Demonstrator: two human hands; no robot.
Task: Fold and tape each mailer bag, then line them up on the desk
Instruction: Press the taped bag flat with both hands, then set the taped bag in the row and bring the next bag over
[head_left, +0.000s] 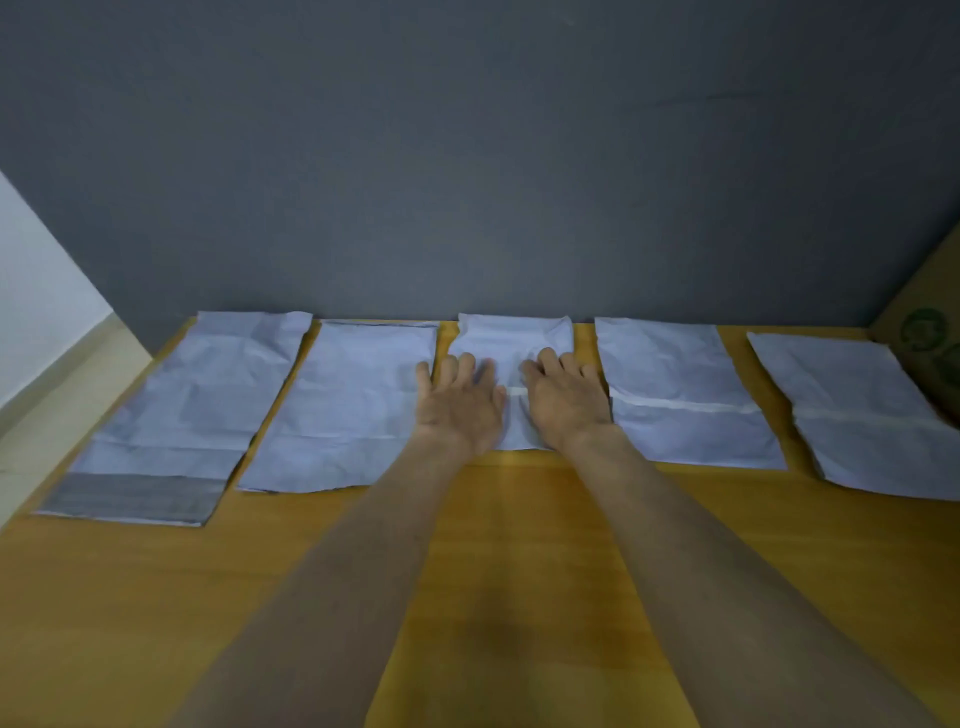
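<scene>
Both hands, the left hand (460, 402) and the right hand (563, 400), lie flat with fingers (466, 364) straight and spread on the middle bag (511, 340), which sits third in a row of five along the back of the desk (519, 545), against the grey wall (467, 156). The step looks like pressing the folded flap down over its tape strip, so firm, even strokes outward from the centre should seat it without wrinkles (the far-left bag (182, 400) looks unfolded, its grey flap showing)
</scene>
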